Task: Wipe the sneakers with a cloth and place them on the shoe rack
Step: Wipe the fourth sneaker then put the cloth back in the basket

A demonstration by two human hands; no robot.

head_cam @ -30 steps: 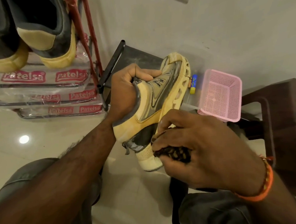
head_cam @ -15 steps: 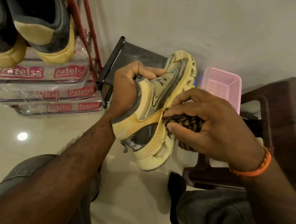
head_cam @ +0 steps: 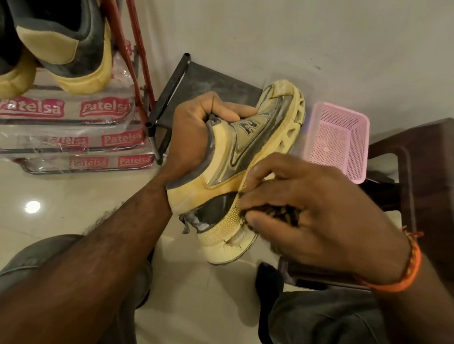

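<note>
A yellow and grey sneaker (head_cam: 236,168) is held up in the air, heel towards me and sole turned right. My left hand (head_cam: 194,136) is pushed into its opening, thumb curled over the collar. My right hand (head_cam: 310,206) grips a dark bunched cloth (head_cam: 273,214) and presses it against the side of the sole near the heel. Two more yellow and grey sneakers (head_cam: 72,45) stand on the top shelf of the shoe rack (head_cam: 134,58) at the upper left.
The rack has red uprights and plastic-wrapped shelves printed with a brand name. A pink plastic basket (head_cam: 335,144) lies by the wall behind the sneaker. A dark brown stool (head_cam: 434,185) stands at the right. A black metal frame (head_cam: 168,101) leans beside the rack. My knees fill the bottom.
My right hand has slid the cloth back down the sole towards the heel, after moving up towards the middle half a second ago. The left hand keeps the sneaker nearly still.
</note>
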